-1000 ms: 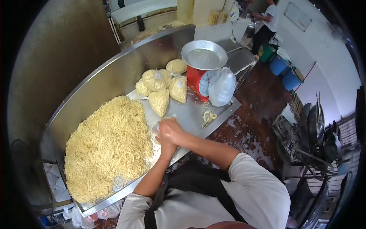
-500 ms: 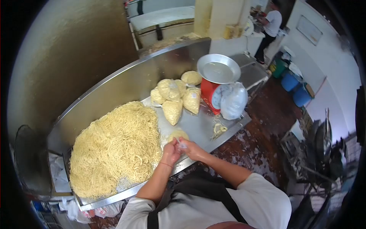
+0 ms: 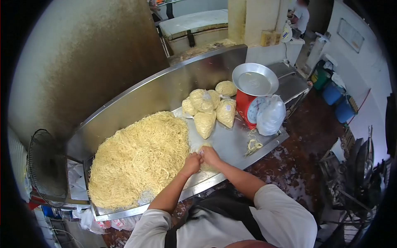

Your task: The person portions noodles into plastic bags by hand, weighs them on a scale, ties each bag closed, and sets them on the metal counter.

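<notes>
My left hand [image 3: 192, 163] and my right hand [image 3: 210, 156] meet over a bag of noodles [image 3: 206, 167] near the front edge of the steel table [image 3: 227, 149]. Fingers of both are closed on the bag's gathered top, and they partly cover it. Loose yellow noodles [image 3: 140, 159] form a large heap just left of my hands. Behind them lie several filled noodle bags [image 3: 204, 124]. A red scale [image 3: 245, 108] with a round metal pan [image 3: 255, 80] stands to the right, beside a bundle of clear plastic bags [image 3: 271, 115].
A few noodle strands [image 3: 253, 145] lie near the table's right edge. The table has a raised steel back wall [image 3: 165, 78]. A fan [image 3: 47, 167] stands at the left. Blue buckets [image 3: 344, 109] and a person in a white shirt [image 3: 302, 18] are at the far right.
My hands went from overlapping to side by side at the bag's neck, and the bag shows beneath them. The whole view has shifted, with the table appearing further right.
</notes>
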### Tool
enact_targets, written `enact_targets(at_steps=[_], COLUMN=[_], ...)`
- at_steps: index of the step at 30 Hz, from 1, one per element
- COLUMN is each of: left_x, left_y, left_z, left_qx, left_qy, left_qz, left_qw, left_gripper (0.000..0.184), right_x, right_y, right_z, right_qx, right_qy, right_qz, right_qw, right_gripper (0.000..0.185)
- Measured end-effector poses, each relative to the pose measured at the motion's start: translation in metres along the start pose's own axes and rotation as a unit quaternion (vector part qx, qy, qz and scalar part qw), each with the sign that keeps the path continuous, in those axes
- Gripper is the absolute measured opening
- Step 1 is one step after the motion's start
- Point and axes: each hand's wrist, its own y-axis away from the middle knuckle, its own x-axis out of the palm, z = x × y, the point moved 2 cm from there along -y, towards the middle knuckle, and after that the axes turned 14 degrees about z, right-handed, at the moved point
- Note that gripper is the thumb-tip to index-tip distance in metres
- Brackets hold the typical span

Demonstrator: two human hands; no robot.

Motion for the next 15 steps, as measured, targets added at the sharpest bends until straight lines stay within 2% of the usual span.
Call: enact_targets(at_steps=[1, 2, 4, 7, 8, 9, 10, 11, 12, 13, 14, 15], left_x=[0.002, 0.010, 0.020, 0.037, 0.042, 0.036, 0.027, 0.047, 0.068, 0.053, 0.046, 0.038], left_y=[-0.002, -0.007, -0.017, -0.015, -0.012, -0.006, -0.005, -0.004, -0.007, -0.003, 0.000, 0.004], left_z=[0.007, 0.018, 0.035, 0.055, 0.059, 0.049, 0.046, 0.069, 0.089, 0.066, 0.050, 0.036], left_qx=[0.002, 0.005, 0.002, -0.025, -0.039, -0.060, -0.201, -0.197, -0.179, -0.215, -0.192, -0.211], left_qy=[0.015, 0.030, 0.084, 0.174, 0.186, 0.189, 0.242, 0.282, 0.317, 0.385, 0.459, 0.553], left_qz=[-0.011, -0.023, -0.034, -0.057, -0.078, -0.140, -0.064, -0.097, -0.121, -0.111, -0.128, -0.132], left_qw=[1.000, 0.999, 0.996, 0.983, 0.979, 0.970, 0.947, 0.934, 0.923, 0.890, 0.858, 0.795], left_gripper=[0.018, 0.017, 0.016, 0.017, 0.018, 0.023, 0.025, 0.024, 0.022, 0.019, 0.013, 0.011], right_x=[0.000, 0.002, -0.006, -0.004, 0.004, 0.017, 0.032, 0.015, 0.025, 0.019, 0.008, -0.004], right_y=[-0.010, -0.015, -0.017, -0.020, -0.026, -0.039, -0.042, -0.032, -0.029, -0.030, -0.030, -0.027], right_z=[-0.001, -0.004, 0.005, 0.001, -0.010, -0.033, -0.050, -0.026, -0.033, -0.031, -0.028, -0.020], right_qx=[0.001, 0.037, 0.108, 0.117, 0.056, -0.001, -0.055, -0.077, -0.028, -0.014, -0.028, -0.048], right_qy=[0.010, -0.101, -0.317, -0.378, -0.349, -0.324, -0.304, -0.274, -0.244, -0.241, -0.221, -0.197], right_qz=[0.011, 0.027, 0.060, 0.051, 0.084, 0.123, 0.165, 0.197, 0.220, 0.284, 0.323, 0.355], right_qw=[1.000, 0.994, 0.940, 0.917, 0.932, 0.938, 0.937, 0.938, 0.944, 0.928, 0.920, 0.913], right_gripper=[0.015, 0.016, 0.020, 0.023, 0.028, 0.034, 0.040, 0.051, 0.057, 0.056, 0.058, 0.059])
